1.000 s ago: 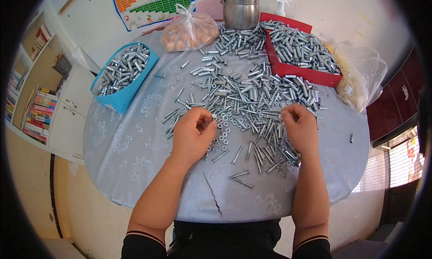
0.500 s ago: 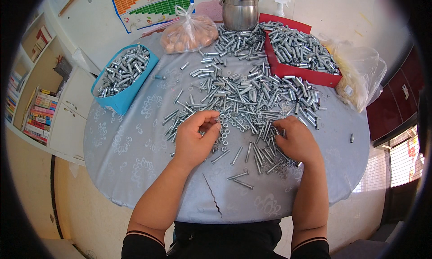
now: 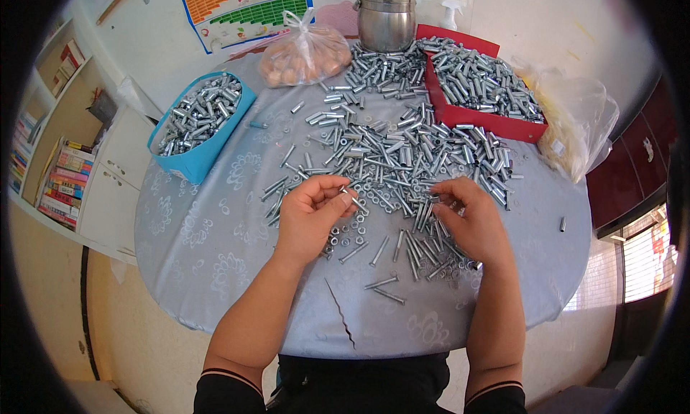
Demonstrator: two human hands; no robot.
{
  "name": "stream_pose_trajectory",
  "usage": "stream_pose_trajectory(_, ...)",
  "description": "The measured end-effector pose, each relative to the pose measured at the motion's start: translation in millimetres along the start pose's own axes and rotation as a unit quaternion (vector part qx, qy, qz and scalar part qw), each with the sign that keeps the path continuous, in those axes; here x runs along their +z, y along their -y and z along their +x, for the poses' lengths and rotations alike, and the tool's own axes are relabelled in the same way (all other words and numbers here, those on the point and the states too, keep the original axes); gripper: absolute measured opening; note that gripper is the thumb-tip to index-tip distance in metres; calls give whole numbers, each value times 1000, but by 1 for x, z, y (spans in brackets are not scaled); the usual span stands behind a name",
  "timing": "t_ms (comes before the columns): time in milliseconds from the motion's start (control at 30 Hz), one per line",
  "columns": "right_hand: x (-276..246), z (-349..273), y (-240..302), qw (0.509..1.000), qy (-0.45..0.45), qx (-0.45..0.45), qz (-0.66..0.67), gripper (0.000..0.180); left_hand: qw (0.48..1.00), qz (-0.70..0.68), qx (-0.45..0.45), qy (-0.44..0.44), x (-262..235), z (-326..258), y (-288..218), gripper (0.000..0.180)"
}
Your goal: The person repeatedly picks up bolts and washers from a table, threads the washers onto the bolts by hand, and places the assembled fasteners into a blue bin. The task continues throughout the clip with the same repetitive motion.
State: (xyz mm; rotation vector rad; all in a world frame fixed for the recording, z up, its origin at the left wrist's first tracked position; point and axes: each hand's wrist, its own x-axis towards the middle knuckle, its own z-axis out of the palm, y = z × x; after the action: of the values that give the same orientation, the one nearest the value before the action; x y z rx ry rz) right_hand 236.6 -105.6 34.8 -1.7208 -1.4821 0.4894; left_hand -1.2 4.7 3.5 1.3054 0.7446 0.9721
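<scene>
On the desk [image 3: 215, 256], left hand [image 3: 310, 214] pinches a bolt [image 3: 352, 198] between curled fingers; right hand [image 3: 471, 223] rests palm-down, fingers loosely curled over scattered bolts [image 3: 402, 155].

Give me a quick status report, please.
Left hand pinching a small bolt. Right hand resting on the bolt pile. Nothing obstructing.
</scene>
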Motion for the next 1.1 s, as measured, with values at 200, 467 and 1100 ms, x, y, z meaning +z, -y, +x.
stream_pose_trajectory(200,30,0,8,994,40,-93,45,28,998,-56,-8,19,-2,0,-2,20)
stream_pose_trajectory(467,42,-5,18,994,32,-90,47,20,996,-75,-15,51,2,-1,0,19)
stream_pose_trajectory(1100,49,-4,15,993,13,-82,86,18,996,-66,-37,47,3,-1,-1,17)
